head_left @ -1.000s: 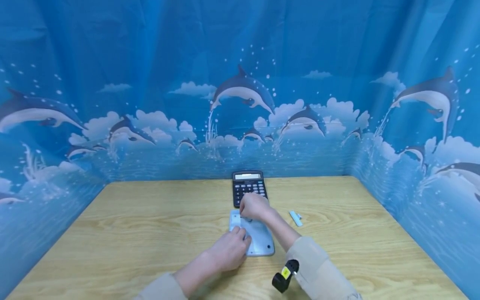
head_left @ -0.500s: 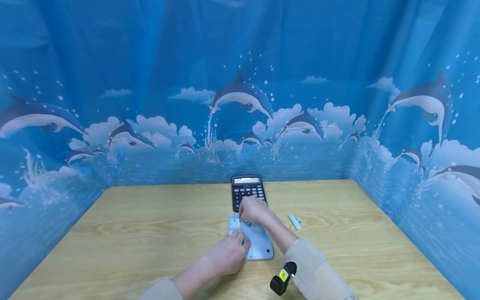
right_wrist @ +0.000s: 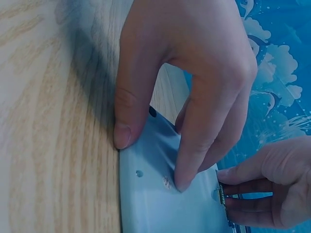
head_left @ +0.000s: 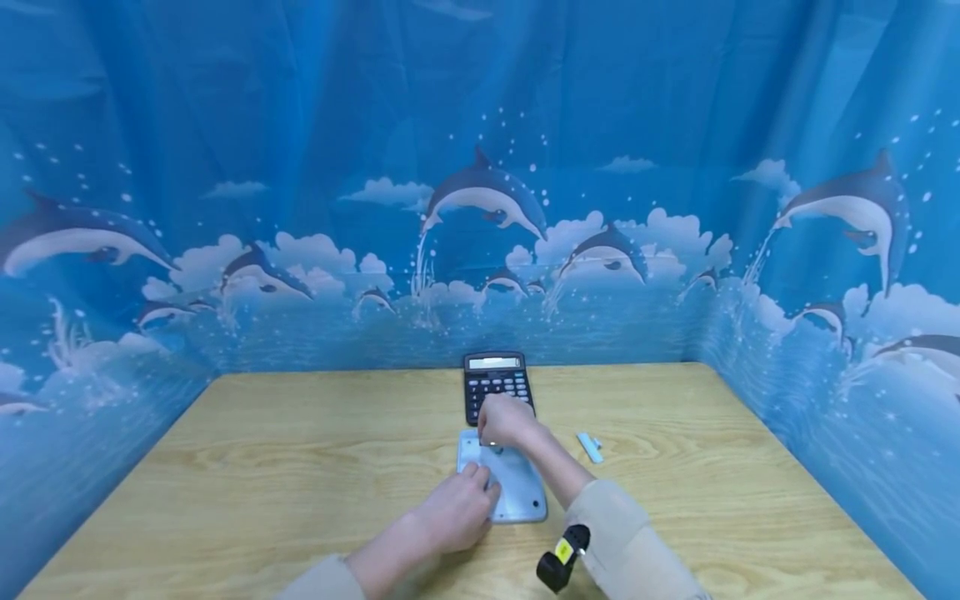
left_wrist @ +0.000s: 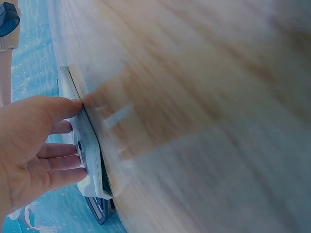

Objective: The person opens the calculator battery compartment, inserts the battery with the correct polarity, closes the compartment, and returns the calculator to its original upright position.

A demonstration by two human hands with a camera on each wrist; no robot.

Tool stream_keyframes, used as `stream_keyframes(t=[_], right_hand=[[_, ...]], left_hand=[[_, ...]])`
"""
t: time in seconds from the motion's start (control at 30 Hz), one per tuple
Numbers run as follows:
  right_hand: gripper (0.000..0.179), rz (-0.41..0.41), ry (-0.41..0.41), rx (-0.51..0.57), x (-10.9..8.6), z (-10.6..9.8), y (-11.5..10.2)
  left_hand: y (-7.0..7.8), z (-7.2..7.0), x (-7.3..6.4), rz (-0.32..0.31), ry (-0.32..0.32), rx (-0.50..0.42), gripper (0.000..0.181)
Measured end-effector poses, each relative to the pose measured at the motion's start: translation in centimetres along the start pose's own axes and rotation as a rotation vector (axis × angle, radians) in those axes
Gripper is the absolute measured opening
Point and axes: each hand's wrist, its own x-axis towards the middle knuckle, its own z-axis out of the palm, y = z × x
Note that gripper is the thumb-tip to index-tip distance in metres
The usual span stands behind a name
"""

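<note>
Face down on the table lies a light blue calculator (head_left: 521, 483), its small holes and a dark foot showing in the right wrist view. My left hand (head_left: 459, 504) rests on its near left part. The thumb (right_wrist: 125, 133) presses at the edge and the spread fingers (right_wrist: 187, 170) touch the back. At the far end, my right hand (head_left: 506, 419) pinches a small battery with a yellow and dark label (right_wrist: 222, 196). How far the battery sits in the case is hidden by the fingers. Off to the right lies a light blue battery cover (head_left: 590, 447).
A black calculator (head_left: 493, 382) lies face up just beyond the light blue one, partly behind my right hand. Wood-grain table (head_left: 300, 467) spreads out on both sides. A blue dolphin curtain (head_left: 337, 150) closes off the back and sides. A black wrist camera (head_left: 558, 562) hangs from the right sleeve.
The head view has tipped, so the table and things sit slightly lower in it. Both hands keep their places at the light blue calculator, with hardly any visible motion.
</note>
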Motion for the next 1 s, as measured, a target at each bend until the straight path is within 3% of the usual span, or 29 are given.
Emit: stream_keyframes(t=[0.6, 1.0], right_hand=[[0.003, 0.022, 0.021, 0.025, 0.14, 0.18, 0.36], [0.017, 0.012, 0.035, 0.002, 0.19, 0.05, 0.40]], left_hand=[[0.01, 0.38, 0.11, -0.009, 0.009, -0.028, 0.041], [-0.03, 0.03, 0.08, -0.008, 0.001, -0.027, 0.039]])
